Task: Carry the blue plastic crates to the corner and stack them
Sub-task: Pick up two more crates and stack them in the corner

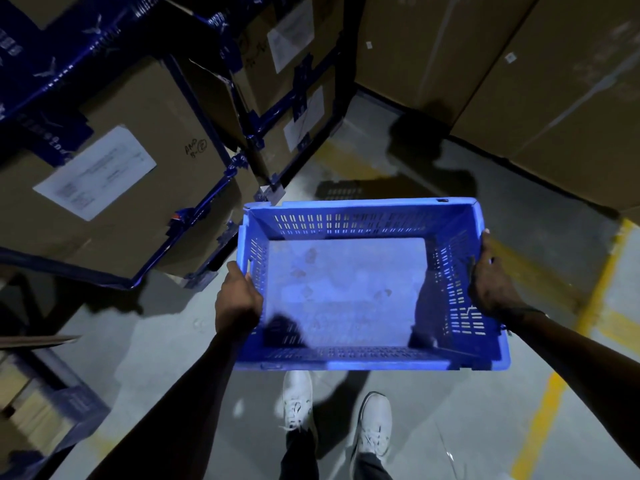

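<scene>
An empty blue plastic crate (346, 289) with slotted walls hangs level in front of me, above the floor. My left hand (237, 301) grips its left rim, fingers curled over the edge. On the opposite side, my right hand (491, 282) grips the right rim. The crate's shadow falls on the floor just beyond it. No other crate is in view.
Large cardboard boxes bound in blue strapping (114, 174) stand on the left and ahead (287, 98). More cardboard boxes (536, 81) line the right wall. The grey floor (450, 427) has yellow painted lines (540, 431) at the right. My white shoes (298, 403) are below the crate.
</scene>
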`<state>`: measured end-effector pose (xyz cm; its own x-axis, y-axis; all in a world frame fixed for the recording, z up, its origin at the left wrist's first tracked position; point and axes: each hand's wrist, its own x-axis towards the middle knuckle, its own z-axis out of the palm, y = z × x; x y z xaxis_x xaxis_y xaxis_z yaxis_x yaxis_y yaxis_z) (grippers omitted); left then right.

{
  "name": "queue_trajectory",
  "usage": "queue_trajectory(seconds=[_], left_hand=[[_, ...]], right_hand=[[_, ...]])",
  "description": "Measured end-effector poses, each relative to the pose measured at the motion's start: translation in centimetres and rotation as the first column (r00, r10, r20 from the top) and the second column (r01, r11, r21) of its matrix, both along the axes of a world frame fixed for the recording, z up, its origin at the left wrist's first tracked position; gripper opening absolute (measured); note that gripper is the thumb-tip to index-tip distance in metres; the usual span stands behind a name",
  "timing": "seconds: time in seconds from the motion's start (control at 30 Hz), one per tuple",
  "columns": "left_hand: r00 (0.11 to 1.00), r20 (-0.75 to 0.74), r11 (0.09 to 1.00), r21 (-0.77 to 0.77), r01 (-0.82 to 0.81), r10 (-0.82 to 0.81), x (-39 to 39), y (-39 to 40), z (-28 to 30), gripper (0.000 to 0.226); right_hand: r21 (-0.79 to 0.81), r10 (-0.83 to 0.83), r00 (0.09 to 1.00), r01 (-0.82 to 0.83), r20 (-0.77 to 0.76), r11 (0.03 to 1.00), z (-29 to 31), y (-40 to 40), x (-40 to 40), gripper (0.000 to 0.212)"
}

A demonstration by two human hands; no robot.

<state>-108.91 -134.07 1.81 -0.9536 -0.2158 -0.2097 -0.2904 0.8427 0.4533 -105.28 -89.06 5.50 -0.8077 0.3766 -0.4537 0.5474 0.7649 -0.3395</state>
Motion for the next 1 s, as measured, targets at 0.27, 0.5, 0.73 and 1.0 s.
queue_trajectory(seconds=[0.27,0.5,0.73,1.0], left_hand=[[0.988,0.067,0.99,-0.002,0.143,-0.142,-0.4,-0.9,1.4,0.075],[0.876,0.423,0.97,0.041,0.239,-0.234,5.6,-1.3,5.0,0.158],[0.86,0.464,0.975,0.162,0.153,-0.212,6.7,-1.0,6.9,0.173],[0.872,0.445,0.977,0.149,0.152,-0.204,6.6,-1.1,7.5,0.18]], right_hand=[[-0.067,0.173,0.983,-0.169,0.061,0.983,0.9,1.1,-0.2,0.11],[-0.182,0.224,0.954,-0.189,0.201,0.965,3.0,0.8,4.8,0.164],[-0.26,0.189,0.969,-0.144,0.158,0.955,5.1,0.1,7.2,0.167],[-0.31,0.198,0.958,-0.128,0.209,0.942,5.2,0.0,6.8,0.175]])
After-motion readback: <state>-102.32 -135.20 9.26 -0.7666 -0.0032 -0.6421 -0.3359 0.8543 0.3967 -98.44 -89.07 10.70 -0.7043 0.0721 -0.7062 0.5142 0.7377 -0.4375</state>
